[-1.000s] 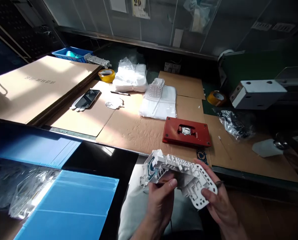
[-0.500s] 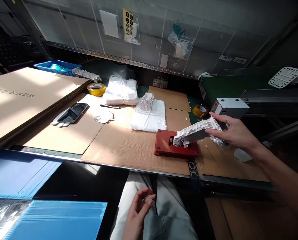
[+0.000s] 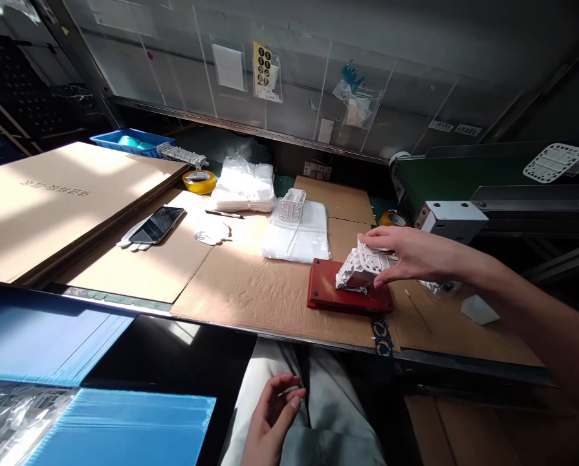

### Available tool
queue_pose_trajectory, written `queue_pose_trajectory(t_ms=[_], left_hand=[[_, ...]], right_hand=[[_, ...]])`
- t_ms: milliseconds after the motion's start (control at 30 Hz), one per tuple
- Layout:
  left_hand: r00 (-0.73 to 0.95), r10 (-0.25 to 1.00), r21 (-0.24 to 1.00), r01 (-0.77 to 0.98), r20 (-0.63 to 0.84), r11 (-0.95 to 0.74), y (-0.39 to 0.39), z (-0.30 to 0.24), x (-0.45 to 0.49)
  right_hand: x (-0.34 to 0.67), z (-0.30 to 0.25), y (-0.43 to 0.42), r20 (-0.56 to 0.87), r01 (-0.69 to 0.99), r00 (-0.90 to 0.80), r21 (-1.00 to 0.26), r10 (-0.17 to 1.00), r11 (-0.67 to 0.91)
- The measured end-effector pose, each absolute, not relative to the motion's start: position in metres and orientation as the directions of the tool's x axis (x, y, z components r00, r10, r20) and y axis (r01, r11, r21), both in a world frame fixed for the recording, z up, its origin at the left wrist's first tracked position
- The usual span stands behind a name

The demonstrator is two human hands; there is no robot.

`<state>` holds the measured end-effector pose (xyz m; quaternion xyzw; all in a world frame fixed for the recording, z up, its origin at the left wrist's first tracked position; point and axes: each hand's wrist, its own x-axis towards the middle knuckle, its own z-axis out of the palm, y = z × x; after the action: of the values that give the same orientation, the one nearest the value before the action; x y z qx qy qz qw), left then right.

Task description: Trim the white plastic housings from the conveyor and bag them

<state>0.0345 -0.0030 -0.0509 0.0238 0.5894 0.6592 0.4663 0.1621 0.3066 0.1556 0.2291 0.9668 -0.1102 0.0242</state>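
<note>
My right hand grips a white ribbed plastic part between thumb and fingers. The part stands steeply tilted, its lower end on the red block; the contact underneath is hidden. Low over my lap, my left hand is loosely closed, its fingers curled toward the thumb. Whatever lies between those fingertips is too small to make out. Behind the red block, another white plastic part sits on a stack of clear plastic bags.
Left of the bags lie a white glove, a pen, a phone and yellow tape. Cardboard sheets are piled at left. At right are a green conveyor, its white bracket and a cotton swab.
My right hand has moved left and tipped the white part more upright over the red block, covering the round metal piece seen there before. The left hand has stayed over my lap.
</note>
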Motion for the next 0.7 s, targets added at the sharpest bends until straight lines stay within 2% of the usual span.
queue_pose_trajectory(t_ms=[167, 267, 333, 367, 433, 467, 533, 600, 700], left_hand=[[-0.495, 0.722, 0.804, -0.577, -0.483, 0.142, 0.012, -0.040, 0.039], [-0.388, 0.823, 0.774, -0.626, -0.415, 0.095, 0.037, -0.029, 0.056], [-0.353, 0.870, 0.708, -0.706, -0.344, -0.007, 0.059, -0.020, 0.068], [-0.378, 0.878, 0.655, -0.749, -0.294, -0.103, 0.070, -0.015, 0.071], [-0.523, 0.830, 0.531, -0.767, -0.192, -0.360, 0.090, -0.007, 0.069], [-0.608, 0.771, 0.493, -0.738, -0.190, -0.461, 0.097, -0.004, 0.063], [-0.722, 0.629, 0.502, -0.673, -0.288, -0.543, 0.101, -0.003, 0.043], [-0.744, 0.528, 0.551, -0.663, -0.411, -0.506, 0.089, -0.009, 0.020], [-0.742, 0.475, 0.594, -0.667, -0.474, -0.449, 0.052, -0.029, -0.002]], right_hand=[[0.159, 0.158, 0.301, -0.070, 0.468, -0.881, -0.263, 0.467, 0.844], [0.161, 0.176, 0.294, 0.043, 0.465, -0.849, -0.414, 0.527, 0.783], [0.166, 0.185, 0.286, 0.176, 0.453, -0.740, -0.585, 0.650, 0.673], [0.169, 0.185, 0.281, 0.187, 0.432, -0.684, -0.675, 0.705, 0.598], [0.168, 0.178, 0.274, 0.070, 0.415, -0.653, -0.800, 0.754, 0.434], [0.163, 0.171, 0.272, -0.006, 0.442, -0.664, -0.810, 0.748, 0.386], [0.143, 0.151, 0.276, -0.086, 0.529, -0.687, -0.740, 0.721, 0.415], [0.107, 0.126, 0.290, -0.067, 0.580, -0.707, -0.626, 0.704, 0.522], [0.032, 0.085, 0.316, -0.123, 0.589, -0.759, -0.548, 0.639, 0.594]])
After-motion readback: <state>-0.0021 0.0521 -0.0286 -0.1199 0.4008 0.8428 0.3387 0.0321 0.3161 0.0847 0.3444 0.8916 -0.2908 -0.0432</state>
